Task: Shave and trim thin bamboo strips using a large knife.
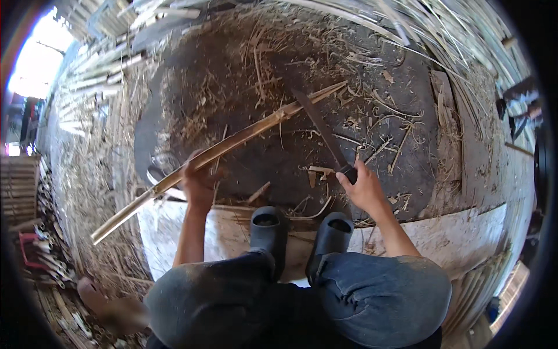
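A long split bamboo strip (244, 135) runs slantwise in front of me, from the lower left up to the far right. My left hand (199, 179) is closed around it near its lower part. In my right hand (361, 187) is the dark handle of a long-bladed knife (324, 131). Its blade points up and to the left, and near its tip it crosses the bamboo strip close to a node. Whether the edge touches or cuts into the strip I cannot tell.
Shavings and slivers (383, 116) litter the dark mat (279, 174). My shoes (269, 227) stand at its near edge beside a pale board (465, 232). Bamboo strips (430, 35) are heaped at the far right, with more pieces (96, 81) at the left.
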Demonstrator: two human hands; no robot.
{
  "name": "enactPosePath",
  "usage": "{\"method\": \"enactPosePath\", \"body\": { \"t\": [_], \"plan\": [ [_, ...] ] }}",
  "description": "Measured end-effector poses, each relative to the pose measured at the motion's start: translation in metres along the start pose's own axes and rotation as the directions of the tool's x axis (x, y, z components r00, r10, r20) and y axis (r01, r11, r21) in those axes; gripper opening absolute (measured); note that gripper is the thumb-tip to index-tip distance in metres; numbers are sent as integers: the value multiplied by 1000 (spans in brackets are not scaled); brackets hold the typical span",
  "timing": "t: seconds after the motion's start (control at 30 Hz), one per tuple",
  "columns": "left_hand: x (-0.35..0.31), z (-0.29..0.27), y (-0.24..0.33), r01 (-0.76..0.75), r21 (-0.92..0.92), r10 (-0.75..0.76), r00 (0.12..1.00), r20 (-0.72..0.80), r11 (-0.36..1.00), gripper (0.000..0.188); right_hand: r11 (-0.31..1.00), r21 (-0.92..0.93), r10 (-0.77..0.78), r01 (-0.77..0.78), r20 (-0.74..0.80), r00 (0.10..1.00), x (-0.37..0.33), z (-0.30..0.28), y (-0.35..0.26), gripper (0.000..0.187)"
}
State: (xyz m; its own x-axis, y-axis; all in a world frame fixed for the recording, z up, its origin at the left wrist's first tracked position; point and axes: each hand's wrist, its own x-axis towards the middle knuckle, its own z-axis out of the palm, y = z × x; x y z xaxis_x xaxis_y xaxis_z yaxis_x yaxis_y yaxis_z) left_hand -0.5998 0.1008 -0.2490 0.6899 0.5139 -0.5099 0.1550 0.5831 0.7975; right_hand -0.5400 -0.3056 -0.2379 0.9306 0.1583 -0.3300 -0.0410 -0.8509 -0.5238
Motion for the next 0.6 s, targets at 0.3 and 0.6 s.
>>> {"method": "enactPosePath", "body": {
  "t": [0.3,0.6],
  "plan": [
    [-68,-23,-42,163,656,-406,883,237,737,55,998,24,51,-52,38,998,-15,20,7,55],
    [-28,-130,-64,-522,825,259,784,564,-217,42,993,-102,69,-61,79,994,-29,48,31,54]
  ]
}}
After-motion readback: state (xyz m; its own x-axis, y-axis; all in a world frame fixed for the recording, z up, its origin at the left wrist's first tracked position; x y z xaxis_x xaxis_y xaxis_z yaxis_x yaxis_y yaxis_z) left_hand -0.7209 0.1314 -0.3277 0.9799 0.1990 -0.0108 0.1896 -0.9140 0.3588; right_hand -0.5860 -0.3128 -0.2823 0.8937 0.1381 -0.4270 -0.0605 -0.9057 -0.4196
